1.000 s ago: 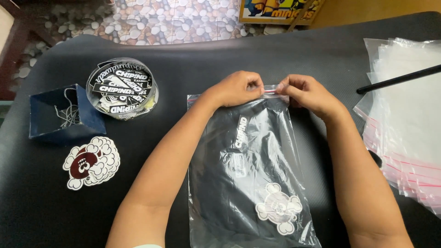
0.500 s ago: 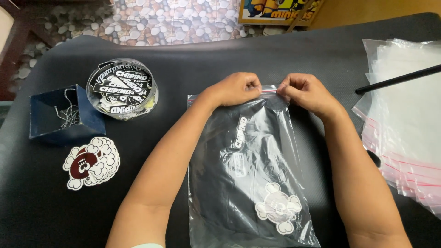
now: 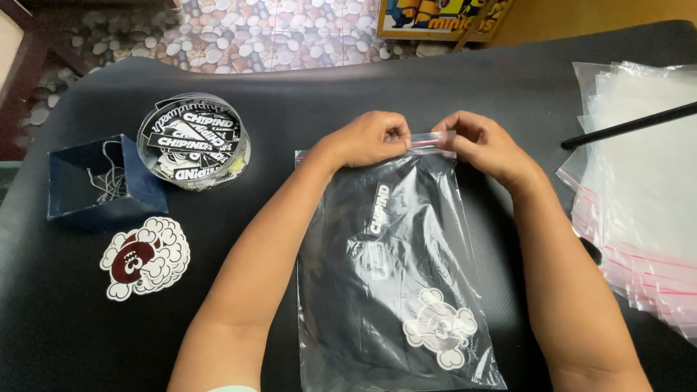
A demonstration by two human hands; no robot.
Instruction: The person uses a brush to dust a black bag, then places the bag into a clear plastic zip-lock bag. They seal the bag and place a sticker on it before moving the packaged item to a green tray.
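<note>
1. The left hand [image 3: 370,139] and right hand [image 3: 483,145] pinch the zip strip of a clear bag [image 3: 396,290] between pressed-together fingers, holding its top edge taut.
2. The bag lies flat mid-surface, a folded black garment [image 3: 377,254] inside.
3. Toward the left edge sit a round sticker tub [image 3: 193,141], a blue box [image 3: 98,185] and a cloud-shaped patch [image 3: 145,258]; spare bags [image 3: 646,196] stack at the right edge.
4. The surface [image 3: 290,94] is black; pebbled floor [image 3: 254,33] lies beyond.

A round clear tub [image 3: 193,141] of stickers is sitting at ten o'clock, touching a dark blue box [image 3: 98,183] holding chains. A cloud-shaped sticker [image 3: 145,258] is lying at eight; clear bags [image 3: 646,189] are stacking at three under a black rod [image 3: 628,125].
</note>
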